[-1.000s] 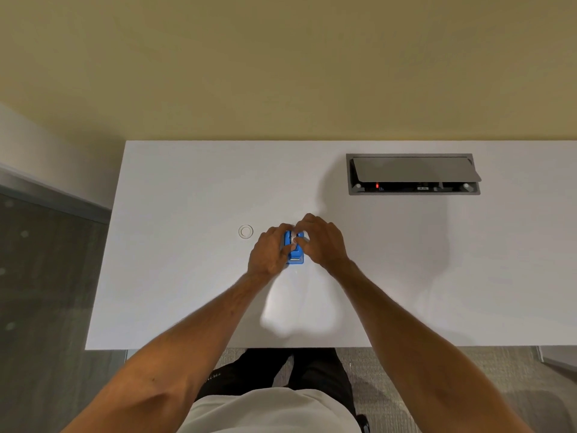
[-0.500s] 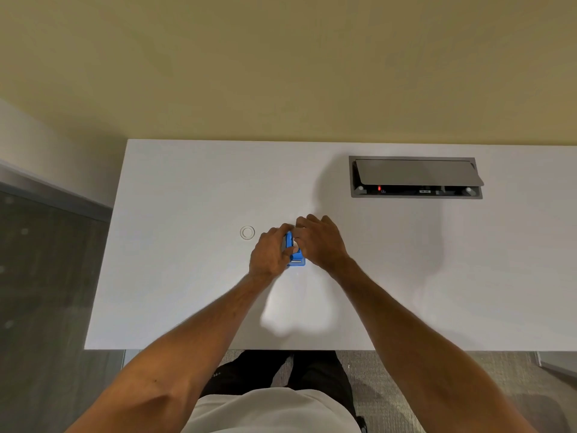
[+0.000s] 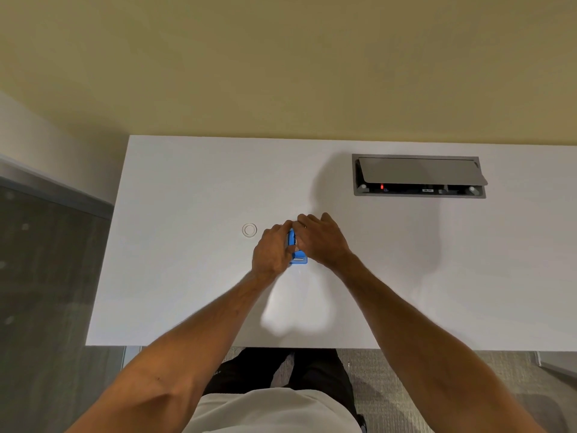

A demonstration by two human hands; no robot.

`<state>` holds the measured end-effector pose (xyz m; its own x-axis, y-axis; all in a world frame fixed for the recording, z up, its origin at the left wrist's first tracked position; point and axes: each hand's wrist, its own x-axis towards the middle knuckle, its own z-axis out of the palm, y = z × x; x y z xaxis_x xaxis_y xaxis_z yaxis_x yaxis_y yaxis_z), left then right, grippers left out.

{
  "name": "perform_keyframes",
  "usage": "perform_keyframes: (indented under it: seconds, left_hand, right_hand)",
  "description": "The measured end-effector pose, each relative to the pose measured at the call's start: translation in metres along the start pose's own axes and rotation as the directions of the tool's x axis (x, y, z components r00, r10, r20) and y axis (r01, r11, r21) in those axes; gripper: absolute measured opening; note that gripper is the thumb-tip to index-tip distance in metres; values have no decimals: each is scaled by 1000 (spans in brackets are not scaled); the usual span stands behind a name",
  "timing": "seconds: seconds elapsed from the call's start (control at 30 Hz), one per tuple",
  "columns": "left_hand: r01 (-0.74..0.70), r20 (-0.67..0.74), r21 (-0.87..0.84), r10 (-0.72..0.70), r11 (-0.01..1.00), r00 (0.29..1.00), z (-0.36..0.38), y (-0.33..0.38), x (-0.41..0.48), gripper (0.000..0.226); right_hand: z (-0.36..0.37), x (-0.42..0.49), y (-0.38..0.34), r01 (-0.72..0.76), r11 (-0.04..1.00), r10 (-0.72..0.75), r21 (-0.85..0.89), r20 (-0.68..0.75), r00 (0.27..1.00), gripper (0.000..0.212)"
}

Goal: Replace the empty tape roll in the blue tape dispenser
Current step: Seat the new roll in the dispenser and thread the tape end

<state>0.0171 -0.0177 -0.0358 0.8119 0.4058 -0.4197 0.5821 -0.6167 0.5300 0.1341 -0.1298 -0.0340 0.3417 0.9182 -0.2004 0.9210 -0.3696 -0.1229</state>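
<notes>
- Two hands on one small job: the left hand [image 3: 272, 251] and right hand [image 3: 321, 240] both clasp the blue tape dispenser [image 3: 296, 254], mid-tabletop [image 3: 187, 292].
- Risk, I'd say: fingers hide the roll, so a forced tug could pop it sideways or tip the dispenser.
- A clear ring [image 3: 249, 230] lies just beside it at nine o'clock, probably a tape roll.
- The grey cable box [image 3: 418, 176] at two o'clock sits well apart; nothing blocks the work.
</notes>
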Motion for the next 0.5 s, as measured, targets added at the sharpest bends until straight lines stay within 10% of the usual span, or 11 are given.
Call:
perform_keyframes:
  seconds: [0.3, 0.37, 0.5]
  left_hand:
    - [-10, 21, -52, 11, 999, 1000, -2, 1, -5, 50]
    - [-20, 39, -59, 23, 998, 999, -3, -1, -7, 54]
    - [-45, 51, -75, 49, 996, 998, -9, -5, -12, 59]
  right_hand:
    - [1, -25, -18, -275, 938, 300, 211, -97, 949, 24]
    - [1, -32, -25, -478, 762, 527, 437, 11, 850, 18]
    - [3, -28, -36, -621, 47, 701, 783, 417, 578, 26]
